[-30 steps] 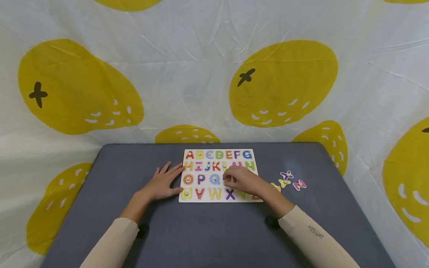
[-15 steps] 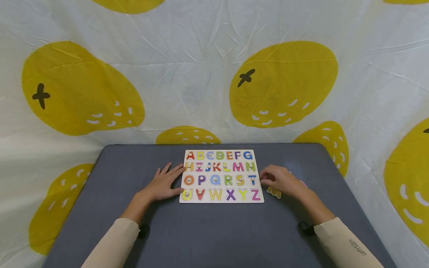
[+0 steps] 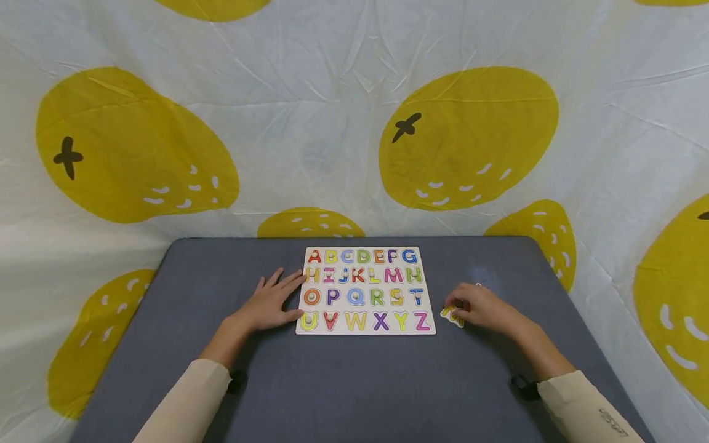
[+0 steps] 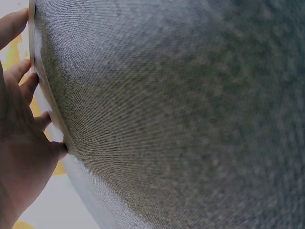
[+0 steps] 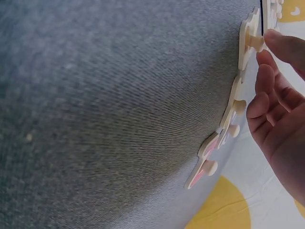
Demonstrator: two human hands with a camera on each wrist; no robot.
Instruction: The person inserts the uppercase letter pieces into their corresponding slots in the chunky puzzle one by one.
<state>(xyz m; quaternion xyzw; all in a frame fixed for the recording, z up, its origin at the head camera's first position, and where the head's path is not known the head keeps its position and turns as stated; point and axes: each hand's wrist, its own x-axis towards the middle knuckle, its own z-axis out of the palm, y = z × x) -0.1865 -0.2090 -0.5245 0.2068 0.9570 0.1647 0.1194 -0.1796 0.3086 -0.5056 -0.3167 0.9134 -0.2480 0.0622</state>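
A wooden alphabet puzzle board [image 3: 365, 335] lies on the dark table. Most of its letters carry small knobs; W, X, Y and Z in the bottom row show none. My left hand [image 3: 270, 301] rests spread at the board's left side, with fingertips and thumb at its edge. Right of the board, thumb and forefinger of my right hand [image 3: 480, 306] pinch the knob of a yellow letter W piece [image 3: 451, 317]. The right wrist view shows this W piece [image 5: 249, 40] flat on the table, its knob between the fingertips.
Behind the right hand lie further loose knobbed pieces, mostly hidden in the head view. The right wrist view shows a pink letter piece [image 5: 202, 162] and another letter piece [image 5: 232, 105]. A white curtain [image 3: 316, 141] with yellow fruit prints stands behind the table.
My right hand has moved right from over the board to the loose W piece, and its fingers now take the knob. The left hand has stayed in place.
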